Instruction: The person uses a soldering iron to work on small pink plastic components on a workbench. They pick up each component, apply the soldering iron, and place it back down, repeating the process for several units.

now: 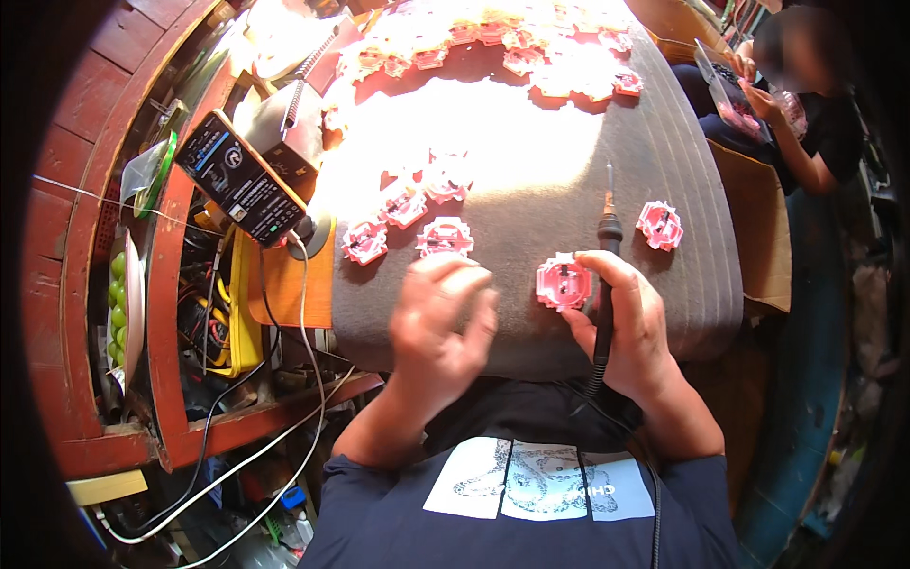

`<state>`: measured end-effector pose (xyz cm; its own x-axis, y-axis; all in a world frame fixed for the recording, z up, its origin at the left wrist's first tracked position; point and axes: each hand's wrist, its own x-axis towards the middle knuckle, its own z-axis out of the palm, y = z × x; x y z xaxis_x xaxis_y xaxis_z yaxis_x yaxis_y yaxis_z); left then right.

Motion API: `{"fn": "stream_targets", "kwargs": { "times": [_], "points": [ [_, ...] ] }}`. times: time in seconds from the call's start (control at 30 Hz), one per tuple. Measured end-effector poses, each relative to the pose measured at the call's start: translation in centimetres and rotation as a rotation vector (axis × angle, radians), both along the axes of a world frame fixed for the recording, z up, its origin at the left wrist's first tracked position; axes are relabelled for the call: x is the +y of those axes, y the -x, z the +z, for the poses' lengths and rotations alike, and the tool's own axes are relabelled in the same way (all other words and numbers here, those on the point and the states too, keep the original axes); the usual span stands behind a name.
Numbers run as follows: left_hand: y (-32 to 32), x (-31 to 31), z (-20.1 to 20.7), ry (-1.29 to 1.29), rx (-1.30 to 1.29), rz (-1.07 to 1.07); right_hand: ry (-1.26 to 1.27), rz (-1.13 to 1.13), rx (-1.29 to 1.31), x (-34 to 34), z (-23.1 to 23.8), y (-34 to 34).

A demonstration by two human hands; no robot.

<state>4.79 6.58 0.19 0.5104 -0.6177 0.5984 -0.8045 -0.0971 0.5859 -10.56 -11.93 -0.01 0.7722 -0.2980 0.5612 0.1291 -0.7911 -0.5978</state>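
Observation:
In my right hand, thumb and index finger grip the edges of a round pink plastic housing with small dark parts inside. A soldering iron with a black handle rests in the same hand, its metal tip pointing away from me over the table. My left hand hovers at the table's near side, just below another pink housing. Its fingers are bent and smeared by motion, so whether they hold anything is hidden. More pink housings lie beyond it, and a single pink housing lies to the right.
Many pink housings cover the table's sunlit far end. A phone stands at the left with a white cable. Left of the table is an open red wooden frame. At the far right a person holds a clear tray.

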Motion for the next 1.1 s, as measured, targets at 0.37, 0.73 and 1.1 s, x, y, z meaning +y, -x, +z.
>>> {"fn": "stream_targets", "kwargs": {
  "times": [0.37, 0.73, 1.1],
  "points": [
    [0.6, 0.0, -0.4, -0.185, -0.059, 0.025, 0.109, -0.067, -0.120, -0.2, -0.2, 1.3],
    [2.4, -1.5, -0.2, -0.176, -0.040, -0.145, 0.118, 0.045, -0.064, 1.4, -1.3, -0.1],
    [2.3, -1.3, -0.2, -0.195, -0.002, -0.197, 0.085, 0.039, -0.083, 1.4, -0.9, -0.6]
  ]
}}
